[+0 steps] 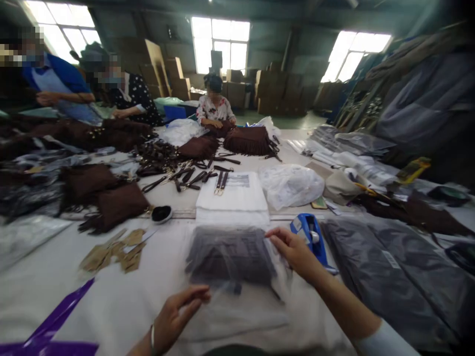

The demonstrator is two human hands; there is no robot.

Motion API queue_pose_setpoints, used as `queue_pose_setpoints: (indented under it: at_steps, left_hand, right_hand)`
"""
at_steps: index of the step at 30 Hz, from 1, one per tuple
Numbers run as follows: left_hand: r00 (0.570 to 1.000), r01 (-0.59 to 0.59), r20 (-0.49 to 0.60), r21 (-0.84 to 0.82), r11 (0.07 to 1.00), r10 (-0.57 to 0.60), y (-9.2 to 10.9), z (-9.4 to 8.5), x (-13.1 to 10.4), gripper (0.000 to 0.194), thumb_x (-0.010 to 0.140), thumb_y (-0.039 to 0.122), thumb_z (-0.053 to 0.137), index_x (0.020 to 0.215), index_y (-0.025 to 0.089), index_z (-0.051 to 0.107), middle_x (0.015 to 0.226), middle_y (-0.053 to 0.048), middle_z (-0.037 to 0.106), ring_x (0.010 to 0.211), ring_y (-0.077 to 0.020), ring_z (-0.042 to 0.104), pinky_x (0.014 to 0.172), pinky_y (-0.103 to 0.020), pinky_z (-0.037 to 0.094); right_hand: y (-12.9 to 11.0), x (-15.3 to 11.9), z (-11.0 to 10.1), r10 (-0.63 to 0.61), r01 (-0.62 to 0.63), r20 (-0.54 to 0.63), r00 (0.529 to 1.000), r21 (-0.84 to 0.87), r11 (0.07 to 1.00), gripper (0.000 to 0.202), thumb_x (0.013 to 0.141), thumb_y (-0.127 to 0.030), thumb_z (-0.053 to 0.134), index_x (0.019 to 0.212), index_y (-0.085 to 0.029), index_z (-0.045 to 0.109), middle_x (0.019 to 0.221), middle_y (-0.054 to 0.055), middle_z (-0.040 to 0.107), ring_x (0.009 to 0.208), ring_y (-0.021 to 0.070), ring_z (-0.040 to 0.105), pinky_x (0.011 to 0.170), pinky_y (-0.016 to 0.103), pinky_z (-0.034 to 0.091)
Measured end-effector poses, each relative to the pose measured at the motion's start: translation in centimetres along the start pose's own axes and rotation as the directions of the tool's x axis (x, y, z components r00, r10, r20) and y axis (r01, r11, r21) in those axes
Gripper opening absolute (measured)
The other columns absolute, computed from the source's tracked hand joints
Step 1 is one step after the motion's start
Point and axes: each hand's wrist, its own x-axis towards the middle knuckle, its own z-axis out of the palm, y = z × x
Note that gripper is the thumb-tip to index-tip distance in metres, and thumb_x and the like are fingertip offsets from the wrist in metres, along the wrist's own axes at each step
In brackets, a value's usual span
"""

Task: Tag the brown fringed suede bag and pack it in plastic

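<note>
The brown fringed bag [230, 257] lies flat on the table [111, 306], already inside a clear plastic sleeve [241, 306] whose near end trails loose toward the person. So the bagging looks done, while the sleeve's open end appears unsealed and unfolded; I judge the closing to be what is left. The right hand [293, 249] rests at the bag's far right corner, its fingertips pinching the sleeve's edge there. The left hand [178, 311] sits at the near left of the sleeve, fingers pressed together and laid lightly on the plastic just below the bag. The bag thus lies between the two hands, touching neither except through the film.

Just right of the right hand stands a blue tape dispenser [311, 237]. Beyond the bag lies a stack of white folded pouches [233, 198], and a crumpled plastic bag [291, 185] beside it. To the left are brown paper tags [111, 252] and unpacked brown bags [118, 205]; to the right, a pile of dark wrapped bags [389, 272]. Other people work at the table's far side.
</note>
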Motion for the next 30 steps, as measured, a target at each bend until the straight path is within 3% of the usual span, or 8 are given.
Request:
queue_pose_setpoints:
  at_steps: [3,6,10,15,18,22,26,30]
  left_hand:
    - [0.999,-0.019,0.044,-0.207,0.978,0.029,3.5,0.7,1.5,0.04,0.089,0.045,0.051,0.12,0.019,0.056,0.112,-0.009,0.066,0.102,-0.0221,0.062,0.091,-0.034,0.05]
    - [0.992,0.007,0.128,-0.221,0.975,0.022,5.8,3.1,2.8,0.043,0.08,0.046,0.063,0.111,0.015,0.061,0.105,-0.007,0.066,0.099,-0.0227,0.059,0.091,-0.034,0.047]
    - [0.991,0.127,0.072,-0.225,0.966,-0.114,5.6,6.1,2.3,0.03,0.08,0.042,0.062,0.078,0.012,0.065,0.074,-0.002,0.065,0.073,-0.016,0.058,0.071,-0.025,0.046]
    - [0.988,0.114,-0.082,-0.164,0.98,-0.129,4.2,7.1,0.8,0.031,0.084,0.042,0.059,0.072,0.014,0.062,0.068,0.0,0.062,0.068,-0.0144,0.056,0.067,-0.023,0.044]
    - [0.996,0.011,-0.094,0.065,0.998,-0.005,4.0,6.6,0.5,0.026,0.085,0.038,0.059,0.072,0.015,0.063,0.07,-0.001,0.063,0.071,-0.0152,0.057,0.072,-0.026,0.044]
    - [0.954,-0.298,0.112,0.403,0.865,0.277,2.4,4.0,0.3,0.029,0.083,0.037,0.062,0.104,0.017,0.063,0.096,-0.008,0.065,0.095,-0.022,0.056,0.089,-0.036,0.045]
    - [0.924,-0.36,0.142,0.634,0.684,0.355,0.1,1.3,0.9,0.025,0.086,0.023,0.056,0.11,0.016,0.062,0.11,-0.012,0.063,0.107,-0.0271,0.053,0.09,-0.045,0.047]
    - [0.897,-0.331,-0.033,0.612,0.718,0.441,0.8,0.6,2.5,0.023,0.087,0.012,0.047,0.103,0.016,0.063,0.099,-0.008,0.068,0.099,-0.0211,0.059,0.096,-0.045,0.044]
  right_hand:
    - [0.0,-4.8,6.0,-0.075,0.113,0.181,0.981,-0.209,0.971,0.022,0.089,-0.039,0.049,0.097,-0.025,0.064,0.059,-0.005,0.054,0.052,0.0119,0.049,0.05,0.023,0.038]
    - [0.6,-7.2,9.7,-0.184,0.217,0.157,0.97,-0.238,0.947,0.024,0.091,-0.038,0.046,0.103,-0.026,0.063,0.076,-0.001,0.063,0.067,0.0144,0.058,0.064,0.024,0.044]
    - [2.0,-7.7,10.4,-0.108,0.108,0.005,0.994,-0.064,0.992,0.036,0.089,-0.045,0.05,0.118,-0.024,0.055,0.072,-0.001,0.06,0.064,0.0157,0.056,0.062,0.026,0.045]
    - [5.0,-9.2,10.5,0.094,-0.142,0.171,0.981,0.29,0.946,0.042,0.08,-0.047,0.064,0.113,-0.021,0.057,0.092,0.004,0.066,0.088,0.0227,0.061,0.081,0.033,0.048]
    - [6.0,-9.7,10.7,0.26,-0.24,0.022,0.965,0.461,0.854,0.032,0.08,-0.051,0.062,0.091,-0.021,0.061,0.08,0.003,0.067,0.075,0.0216,0.062,0.068,0.031,0.051]
    - [5.0,-9.2,9.8,0.317,-0.236,-0.12,0.941,0.439,0.867,0.033,0.081,-0.054,0.058,0.091,-0.022,0.06,0.073,-0.001,0.063,0.068,0.0183,0.059,0.06,0.027,0.047]
    - [3.9,-9.7,10.7,0.159,-0.176,0.159,0.974,0.099,0.979,0.033,0.086,-0.05,0.054,0.078,-0.019,0.061,0.069,-0.001,0.06,0.065,0.0161,0.054,0.059,0.026,0.043]
    - [4.3,-8.9,13.8,-0.125,0.201,0.436,0.891,-0.134,0.97,0.026,0.091,-0.039,0.05,0.08,-0.02,0.063,0.08,0.002,0.063,0.076,0.0183,0.057,0.071,0.03,0.047]
